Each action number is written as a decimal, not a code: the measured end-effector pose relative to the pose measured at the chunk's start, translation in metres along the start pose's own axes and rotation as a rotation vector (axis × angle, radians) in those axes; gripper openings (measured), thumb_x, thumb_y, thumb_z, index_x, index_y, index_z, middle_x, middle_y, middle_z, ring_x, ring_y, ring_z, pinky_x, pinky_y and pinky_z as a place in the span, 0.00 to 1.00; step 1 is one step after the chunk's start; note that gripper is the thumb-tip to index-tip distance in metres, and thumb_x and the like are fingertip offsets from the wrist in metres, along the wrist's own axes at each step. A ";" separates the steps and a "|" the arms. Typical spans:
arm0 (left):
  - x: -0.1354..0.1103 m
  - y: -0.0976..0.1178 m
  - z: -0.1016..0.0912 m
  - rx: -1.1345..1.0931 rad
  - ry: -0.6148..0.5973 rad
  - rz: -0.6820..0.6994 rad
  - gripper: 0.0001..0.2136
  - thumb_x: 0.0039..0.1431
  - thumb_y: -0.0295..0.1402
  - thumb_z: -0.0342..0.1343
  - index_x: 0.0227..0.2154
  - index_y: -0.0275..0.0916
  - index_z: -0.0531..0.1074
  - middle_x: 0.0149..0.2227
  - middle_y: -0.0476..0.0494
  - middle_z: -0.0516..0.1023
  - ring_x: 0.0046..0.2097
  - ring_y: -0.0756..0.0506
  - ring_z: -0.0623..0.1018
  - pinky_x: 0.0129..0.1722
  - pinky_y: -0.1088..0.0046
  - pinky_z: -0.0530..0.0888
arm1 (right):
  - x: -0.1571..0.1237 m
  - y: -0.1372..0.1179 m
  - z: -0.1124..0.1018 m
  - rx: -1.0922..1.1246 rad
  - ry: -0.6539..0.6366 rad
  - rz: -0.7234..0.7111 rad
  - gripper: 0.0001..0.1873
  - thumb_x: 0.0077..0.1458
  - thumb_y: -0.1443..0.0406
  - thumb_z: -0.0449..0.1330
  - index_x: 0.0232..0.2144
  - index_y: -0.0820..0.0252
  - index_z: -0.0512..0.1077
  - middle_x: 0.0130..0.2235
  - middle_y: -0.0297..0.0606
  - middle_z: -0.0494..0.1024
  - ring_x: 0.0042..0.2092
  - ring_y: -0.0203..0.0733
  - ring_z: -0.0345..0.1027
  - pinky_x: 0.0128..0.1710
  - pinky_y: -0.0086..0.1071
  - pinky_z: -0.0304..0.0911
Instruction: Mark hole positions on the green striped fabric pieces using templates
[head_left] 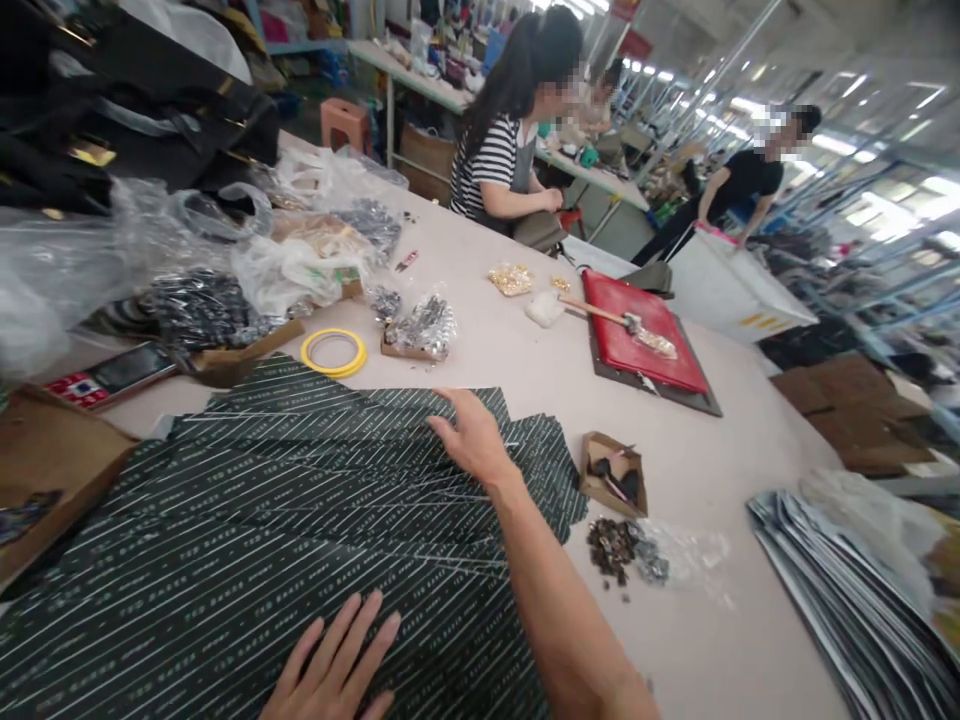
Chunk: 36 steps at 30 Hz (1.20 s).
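Dark green striped fabric pieces [247, 540], printed with lettering, lie overlapped on the table in front of me. My left hand [337, 660] rests at the bottom of the view with its fingers spread on the fabric. Farther up, my right hand [476, 437] reaches over the far part of the pieces, thumb apart from the fingers, with nothing visible in it. Whether its fingertips touch the fabric, I cannot tell. Just beyond the fabric's far edge lies a roll of yellow tape [334, 353]. A small cardboard box [615, 475] with dark items stands to the right.
Dark metal bits [611, 548] lie right of the fabric. A hammer [600, 310] rests on a red pad [645, 335]. Plastic bags [300, 260] and a cardboard tray [67, 470] crowd the left. Stacked grey sheets [840, 610] lie far right. Two people [495, 180] are beyond the table.
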<state>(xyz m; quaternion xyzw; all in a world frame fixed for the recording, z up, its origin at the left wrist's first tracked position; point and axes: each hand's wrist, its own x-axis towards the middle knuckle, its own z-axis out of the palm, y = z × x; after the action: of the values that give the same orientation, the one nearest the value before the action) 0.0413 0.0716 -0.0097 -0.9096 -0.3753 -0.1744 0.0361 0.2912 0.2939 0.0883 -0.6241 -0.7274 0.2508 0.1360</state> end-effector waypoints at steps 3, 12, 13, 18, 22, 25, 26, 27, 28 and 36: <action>0.006 0.011 -0.017 -0.032 -0.103 -0.057 0.23 0.64 0.39 0.53 0.61 0.42 0.68 0.65 0.36 0.68 0.65 0.35 0.68 0.69 0.52 0.51 | -0.087 0.028 -0.018 0.093 -0.024 0.148 0.21 0.70 0.62 0.48 0.59 0.62 0.69 0.57 0.48 0.75 0.57 0.45 0.69 0.59 0.41 0.62; 0.012 0.022 -0.027 -0.134 -0.298 -0.161 0.24 0.69 0.40 0.51 0.64 0.38 0.64 0.69 0.30 0.60 0.67 0.28 0.64 0.63 0.44 0.60 | -0.368 -0.010 0.030 0.198 -0.576 0.087 0.19 0.49 0.72 0.65 0.45 0.58 0.77 0.42 0.39 0.80 0.43 0.46 0.73 0.44 0.35 0.69; 0.011 0.021 -0.027 -0.115 -0.301 -0.147 0.25 0.69 0.39 0.52 0.65 0.38 0.63 0.69 0.29 0.59 0.67 0.27 0.64 0.63 0.44 0.60 | -0.384 -0.018 0.043 0.153 -0.560 0.086 0.20 0.51 0.73 0.63 0.48 0.58 0.76 0.44 0.41 0.79 0.46 0.47 0.71 0.46 0.38 0.69; 0.010 0.023 -0.028 -0.074 -0.295 -0.106 0.26 0.68 0.38 0.52 0.66 0.35 0.61 0.70 0.27 0.57 0.69 0.27 0.61 0.64 0.42 0.58 | -0.420 -0.027 0.088 -0.023 -0.354 0.156 0.22 0.56 0.72 0.63 0.54 0.60 0.70 0.50 0.45 0.76 0.49 0.50 0.66 0.50 0.44 0.68; 0.009 0.024 -0.031 -0.060 -0.279 -0.102 0.25 0.68 0.38 0.50 0.66 0.34 0.61 0.70 0.25 0.57 0.68 0.26 0.61 0.64 0.41 0.59 | -0.435 -0.020 0.105 -0.135 -0.207 0.014 0.27 0.59 0.74 0.59 0.60 0.58 0.65 0.54 0.45 0.74 0.49 0.49 0.68 0.50 0.43 0.70; 0.007 0.022 -0.029 -0.061 -0.246 -0.084 0.25 0.68 0.37 0.50 0.66 0.34 0.61 0.69 0.25 0.57 0.68 0.25 0.61 0.63 0.40 0.60 | -0.458 -0.009 0.124 -0.160 -0.083 -0.014 0.28 0.55 0.78 0.56 0.58 0.59 0.64 0.51 0.45 0.76 0.48 0.46 0.71 0.48 0.37 0.72; 0.007 0.022 -0.028 -0.062 -0.235 -0.078 0.25 0.68 0.37 0.50 0.66 0.35 0.61 0.69 0.25 0.57 0.68 0.25 0.62 0.63 0.40 0.60 | -0.465 -0.005 0.131 -0.172 -0.048 -0.007 0.30 0.53 0.79 0.56 0.57 0.59 0.65 0.49 0.44 0.77 0.46 0.45 0.72 0.48 0.36 0.72; 0.006 0.021 -0.027 -0.061 -0.226 -0.075 0.26 0.68 0.37 0.50 0.66 0.35 0.62 0.69 0.26 0.57 0.68 0.25 0.62 0.63 0.40 0.60 | -0.471 -0.001 0.138 -0.187 -0.029 0.005 0.32 0.50 0.80 0.56 0.57 0.59 0.65 0.47 0.43 0.78 0.45 0.45 0.72 0.47 0.35 0.73; 0.006 0.021 -0.026 -0.058 -0.218 -0.073 0.26 0.68 0.37 0.50 0.66 0.36 0.61 0.70 0.27 0.57 0.68 0.26 0.62 0.63 0.41 0.60 | -0.476 0.001 0.143 -0.199 -0.032 0.024 0.34 0.47 0.81 0.56 0.57 0.59 0.65 0.46 0.43 0.79 0.44 0.46 0.73 0.46 0.36 0.73; 0.007 0.024 -0.030 -0.059 -0.275 -0.121 0.26 0.68 0.39 0.51 0.67 0.38 0.60 0.71 0.31 0.55 0.70 0.29 0.59 0.66 0.44 0.57 | -0.440 -0.028 0.095 0.081 -0.426 0.369 0.39 0.44 0.75 0.59 0.61 0.58 0.67 0.52 0.45 0.78 0.53 0.54 0.69 0.55 0.44 0.66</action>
<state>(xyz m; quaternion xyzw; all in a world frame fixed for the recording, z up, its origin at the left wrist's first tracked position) 0.0535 0.0531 0.0223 -0.9014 -0.4255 -0.0610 -0.0530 0.3004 -0.1564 0.0744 -0.6733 -0.6030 0.4258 -0.0427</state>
